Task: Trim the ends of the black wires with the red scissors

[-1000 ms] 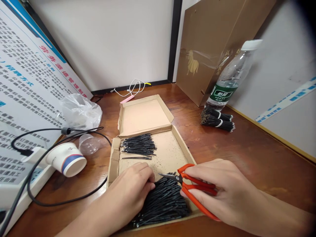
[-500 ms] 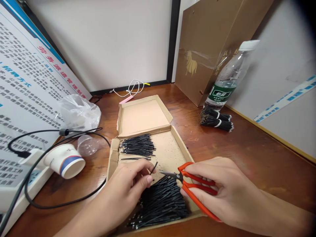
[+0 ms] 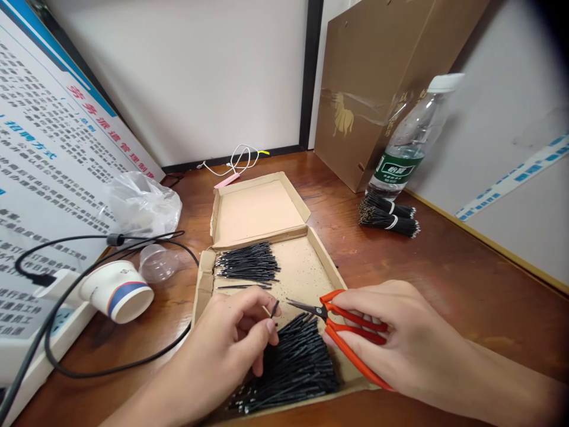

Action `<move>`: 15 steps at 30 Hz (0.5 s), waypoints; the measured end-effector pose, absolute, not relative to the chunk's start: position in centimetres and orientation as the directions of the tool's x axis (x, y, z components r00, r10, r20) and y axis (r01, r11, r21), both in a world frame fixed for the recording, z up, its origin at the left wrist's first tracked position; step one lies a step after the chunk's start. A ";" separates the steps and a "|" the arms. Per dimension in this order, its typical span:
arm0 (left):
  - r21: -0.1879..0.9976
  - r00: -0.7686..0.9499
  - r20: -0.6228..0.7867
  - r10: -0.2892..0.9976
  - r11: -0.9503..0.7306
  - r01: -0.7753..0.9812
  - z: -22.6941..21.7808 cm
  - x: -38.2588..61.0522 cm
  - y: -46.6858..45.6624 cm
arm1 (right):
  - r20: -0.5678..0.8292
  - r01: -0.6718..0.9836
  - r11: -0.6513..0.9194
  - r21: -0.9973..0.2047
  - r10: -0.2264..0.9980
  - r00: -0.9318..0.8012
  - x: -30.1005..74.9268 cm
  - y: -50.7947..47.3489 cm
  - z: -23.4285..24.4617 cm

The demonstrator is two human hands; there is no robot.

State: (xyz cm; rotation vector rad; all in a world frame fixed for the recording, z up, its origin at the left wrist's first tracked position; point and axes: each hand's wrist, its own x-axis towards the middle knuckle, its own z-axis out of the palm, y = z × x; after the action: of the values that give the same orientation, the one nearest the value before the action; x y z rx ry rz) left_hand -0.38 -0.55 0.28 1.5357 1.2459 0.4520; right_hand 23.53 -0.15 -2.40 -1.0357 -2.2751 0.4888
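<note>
Two hands, one pair of scissors

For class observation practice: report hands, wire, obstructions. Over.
Left hand pinching black wire. Right hand holding scissors. Wire pile in open box. Nothing visible between wire and blades.

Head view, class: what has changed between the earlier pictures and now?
The left hand, earlier at the near wire pile with no wire showing, has turned thumb side up and pinches one black wire. The right hand still holds the scissors; the far pile stayed.
</note>
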 end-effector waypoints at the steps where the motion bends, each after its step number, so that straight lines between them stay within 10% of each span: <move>1: 0.882 0.382 -0.326 0.865 0.133 0.452 0.3 -0.3 -0.6 | 0.358 0.557 0.630 -0.542 0.772 -0.525 23.5 -0.1 -2.4; 15: 0.929 0.390 -0.165 0.906 0.011 0.369 0.0 -0.6 -0.8 | 0.293 0.481 0.629 -0.610 0.744 -0.601 23.6 -0.3 -2.0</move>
State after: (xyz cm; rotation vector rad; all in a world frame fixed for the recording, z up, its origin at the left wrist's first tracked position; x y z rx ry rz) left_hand -0.57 -0.78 0.01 1.5688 1.1704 0.6229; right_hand 23.65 -0.30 -2.03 -0.9582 -2.3199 0.6534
